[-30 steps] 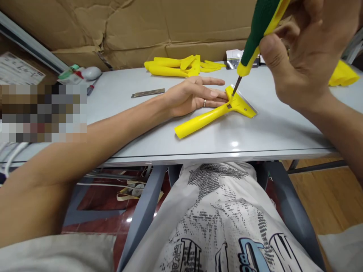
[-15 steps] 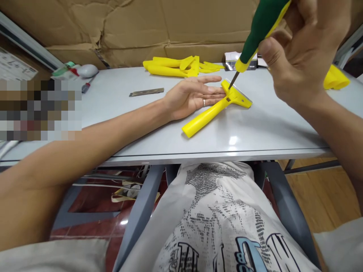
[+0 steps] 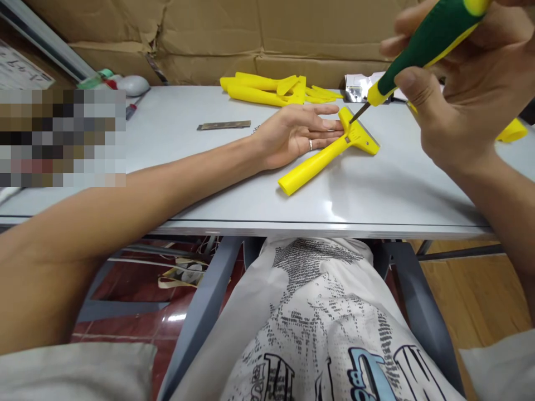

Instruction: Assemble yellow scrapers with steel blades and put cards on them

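Since the earlier frame, the screwdriver (image 3: 422, 47) had tipped further from upright, its grip leaning out to the right with the right hand (image 3: 468, 100), while its tip stayed on the head of the yellow scraper (image 3: 334, 149). The scraper lay on the table (image 3: 234, 206), its long axis slanting from the handle end, near the table's front edge, away and rightward to the wide head. The left hand (image 3: 292, 136) was the nearer, just to the scraper's left, open and palm up, its outstretched fingers reaching the side where the handle met the head. The right hand was above and to the right of the scraper, closed loosely around the screwdriver's grip, thumb pressed along it, and touched the scraper only through the tool. Beyond the scraper and to its left was a pile of yellow parts (image 3: 254, 94); left of it, past the left hand, was a flat metal strip (image 3: 224, 125); well to its right was another yellow part (image 3: 513, 131), mostly behind the right wrist. How far the left fingertips went under the scraper could not be told, nor what the tip bore on. The grip's top was cut off by the frame, and a pixelated patch hid the table's far left.
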Motion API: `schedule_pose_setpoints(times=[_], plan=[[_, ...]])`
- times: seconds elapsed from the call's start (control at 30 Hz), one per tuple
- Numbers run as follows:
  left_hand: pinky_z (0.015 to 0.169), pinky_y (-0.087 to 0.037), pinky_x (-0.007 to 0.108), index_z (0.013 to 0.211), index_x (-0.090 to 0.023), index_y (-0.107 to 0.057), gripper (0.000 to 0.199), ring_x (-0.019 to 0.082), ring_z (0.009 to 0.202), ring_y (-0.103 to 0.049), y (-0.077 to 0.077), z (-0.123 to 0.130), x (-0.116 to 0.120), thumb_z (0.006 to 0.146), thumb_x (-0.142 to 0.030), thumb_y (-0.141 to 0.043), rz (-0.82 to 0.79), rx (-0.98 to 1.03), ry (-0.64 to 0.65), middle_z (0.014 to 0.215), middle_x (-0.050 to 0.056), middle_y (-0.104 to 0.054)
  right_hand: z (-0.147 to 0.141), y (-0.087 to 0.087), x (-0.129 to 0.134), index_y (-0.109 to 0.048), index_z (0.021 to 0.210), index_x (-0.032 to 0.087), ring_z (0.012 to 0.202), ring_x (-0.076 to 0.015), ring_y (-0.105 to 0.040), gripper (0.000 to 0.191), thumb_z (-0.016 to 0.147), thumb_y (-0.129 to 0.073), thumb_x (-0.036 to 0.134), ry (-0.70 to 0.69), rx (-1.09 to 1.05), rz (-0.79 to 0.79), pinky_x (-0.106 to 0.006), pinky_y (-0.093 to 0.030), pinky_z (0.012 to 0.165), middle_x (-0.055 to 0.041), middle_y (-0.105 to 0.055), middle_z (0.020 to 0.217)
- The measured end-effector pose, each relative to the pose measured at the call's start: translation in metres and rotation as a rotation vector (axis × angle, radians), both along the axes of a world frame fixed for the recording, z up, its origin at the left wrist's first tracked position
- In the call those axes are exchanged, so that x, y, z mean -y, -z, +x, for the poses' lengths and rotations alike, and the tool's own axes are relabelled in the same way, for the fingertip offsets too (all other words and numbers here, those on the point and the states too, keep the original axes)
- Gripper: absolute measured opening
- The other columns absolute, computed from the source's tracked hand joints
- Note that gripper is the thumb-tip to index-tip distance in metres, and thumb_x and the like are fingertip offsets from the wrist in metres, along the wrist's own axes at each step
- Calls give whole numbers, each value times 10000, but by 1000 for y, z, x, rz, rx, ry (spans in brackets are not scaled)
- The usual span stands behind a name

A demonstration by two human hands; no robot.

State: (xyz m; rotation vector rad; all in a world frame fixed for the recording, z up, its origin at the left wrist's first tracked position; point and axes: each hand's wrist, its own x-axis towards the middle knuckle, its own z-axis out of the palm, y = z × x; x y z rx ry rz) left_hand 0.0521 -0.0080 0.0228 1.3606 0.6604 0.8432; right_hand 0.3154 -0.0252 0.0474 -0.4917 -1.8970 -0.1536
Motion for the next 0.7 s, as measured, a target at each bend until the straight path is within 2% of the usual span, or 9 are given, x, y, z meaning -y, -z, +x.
schedule_pose_setpoints(times=[0.07,0.1,0.2,0.27,0.37,0.43,0.53,0.63,0.7], plan=[[1368,-580,505,1361,-174,-698,612,413,1667,-595,-2,1,3,835,-362,-946,-5,-1,7,1512,193,-798,5,2,-4,-403,1430,942,1224,-204,-878,681,1157,-779,444,47,-33,35,-425,-737,1086,252,-809,1259],[1363,-585,511,1363,-174,-696,609,414,1660,-604,-3,2,4,840,-362,-945,-11,-2,16,1511,193,-801,7,3,-6,-456,1415,858,1266,-235,-870,524,1135,-781,557,69,-49,8,-422,-749,1099,207,-801,1251],[1350,-599,515,1379,-161,-687,616,406,1611,-657,-3,2,6,862,-377,-946,-28,5,27,1490,201,-813,10,7,-7,-518,1390,664,1680,-313,-608,363,1091,-679,790,114,-82,-162,-376,-720,1206,124,-746,1420],[1344,-608,500,1372,-161,-695,619,396,1585,-683,-2,1,5,859,-381,-964,-29,13,14,1465,195,-825,8,7,-7,-445,1447,764,1739,-300,-531,384,1124,-652,770,93,-95,-140,-354,-712,1198,182,-695,1536],[1337,-618,487,1349,-180,-720,592,387,1583,-685,0,-1,1,844,-348,-980,-28,13,2,1448,176,-835,5,4,-8,-337,1427,926,1490,-238,-759,463,1183,-636,671,15,-32,-40,-473,-736,1137,287,-692,1536],[1334,-619,488,1341,-182,-730,564,383,1586,-681,0,-2,-1,848,-313,-969,-19,3,-1,1452,176,-829,6,3,-10,-339,1447,913,1301,-188,-835,505,1182,-663,631,-37,12,-19,-502,-750,1093,283,-740,1467],[1327,-615,508,1362,-186,-730,588,379,1573,-691,0,-1,-3,822,-215,-962,36,-35,-8,1441,164,-820,8,9,-13,-444,1473,836,1190,-164,-843,590,1122,-810,535,4,-17,22,-389,-739,1028,204,-747,1378],[1340,-589,552,1437,-196,-725,753,383,1576,-679,4,0,-8,730,-86,-959,117,-101,19,1447,137,-805,6,19,-16,-523,1460,770,1292,-216,-835,568,1079,-871,532,88,-97,-14,-314,-712,1027,146,-684,1374],[1348,-574,567,1480,-173,-719,849,396,1572,-670,8,2,-11,676,-27,-952,148,-133,28,1453,154,-789,4,21,-19,-522,1421,779,1430,-291,-785,604,1026,-922,559,54,-187,-106,-305,-711,1006,158,-669,1403]])
